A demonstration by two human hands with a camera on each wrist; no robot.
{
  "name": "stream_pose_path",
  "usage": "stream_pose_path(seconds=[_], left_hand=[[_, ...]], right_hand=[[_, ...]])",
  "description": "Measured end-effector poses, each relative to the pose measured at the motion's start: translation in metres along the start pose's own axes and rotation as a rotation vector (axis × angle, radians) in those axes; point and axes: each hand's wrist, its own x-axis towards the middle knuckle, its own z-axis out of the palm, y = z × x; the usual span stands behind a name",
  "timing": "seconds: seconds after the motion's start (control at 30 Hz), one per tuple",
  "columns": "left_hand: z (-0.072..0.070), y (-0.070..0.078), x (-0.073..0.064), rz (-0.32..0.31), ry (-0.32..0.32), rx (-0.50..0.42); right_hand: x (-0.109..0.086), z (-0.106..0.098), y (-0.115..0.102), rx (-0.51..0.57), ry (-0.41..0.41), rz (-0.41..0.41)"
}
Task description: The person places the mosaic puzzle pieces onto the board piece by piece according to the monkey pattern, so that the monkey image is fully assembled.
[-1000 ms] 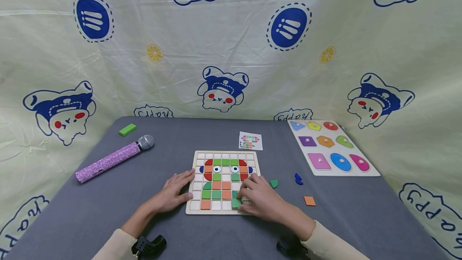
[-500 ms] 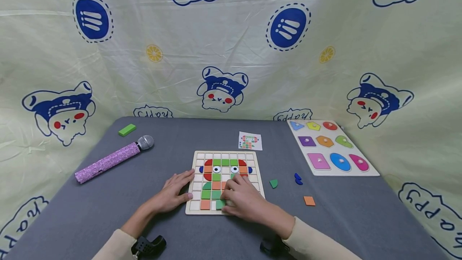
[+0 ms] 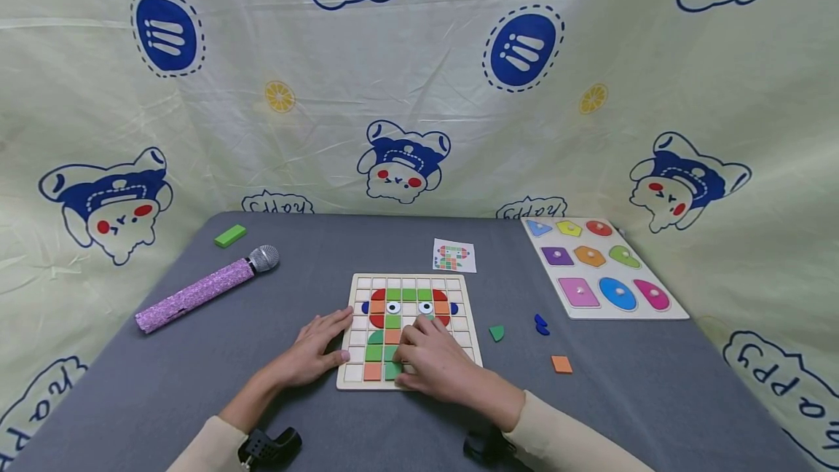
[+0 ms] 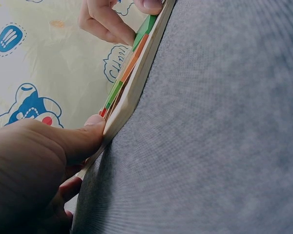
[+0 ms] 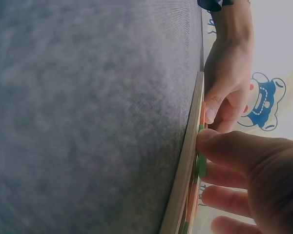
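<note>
A wooden grid board (image 3: 355, 372) lies in front of me, bearing red, green, orange and blue tiles and two eye tiles. My left hand (image 3: 316, 347) rests along its left edge, fingers extended; in the left wrist view the thumb (image 4: 85, 139) presses on the rim. With thumb and fingertips my right hand (image 3: 438, 361) pinches a green square tile (image 3: 392, 371) in the bottom row, right beside an orange tile (image 3: 372, 371). The right wrist view shows that green tile (image 5: 201, 165) low over the board, between thumb and index finger. The right hand covers the board's lower right part.
Behind the board lies a small pattern card (image 3: 454, 256). To the right are a green rounded piece (image 3: 497, 333), blue pieces (image 3: 541, 325), an orange square (image 3: 561, 365) and a shape puzzle (image 3: 593, 275). At left lie a glittery microphone (image 3: 203, 291) and a green block (image 3: 230, 236).
My right hand has moved left along the board's bottom row with the green tile, up to the orange tile. The left hand has stayed at the board's edge.
</note>
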Motion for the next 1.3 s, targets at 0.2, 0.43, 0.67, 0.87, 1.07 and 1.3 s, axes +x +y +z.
stream_pose_path(seconds=[0.2, 0.43, 0.67, 0.87, 1.07, 1.3], left_hand=[[0.0, 0.001, 0.0, -0.004, 0.003, 0.0], [-0.001, 0.001, 0.0, -0.01, -0.002, 0.004], [-0.001, 0.001, 0.0, -0.006, -0.003, 0.005], [-0.001, 0.001, -0.001, -0.017, -0.007, 0.0], [-0.001, 0.001, 0.0, -0.029, -0.014, -0.003], [-0.001, 0.001, 0.001, -0.028, -0.018, -0.01]], right_hand=[[0.001, 0.0, 0.0, 0.002, -0.017, 0.006], [0.0, 0.0, 0.0, 0.003, 0.0, 0.003], [-0.013, -0.005, 0.011, 0.04, 0.047, 0.026], [-0.034, -0.012, 0.032, 0.094, 0.07, 0.108], [-0.062, -0.023, 0.057, 0.083, 0.055, 0.212], [-0.098, -0.033, 0.089, 0.011, 0.037, 0.363]])
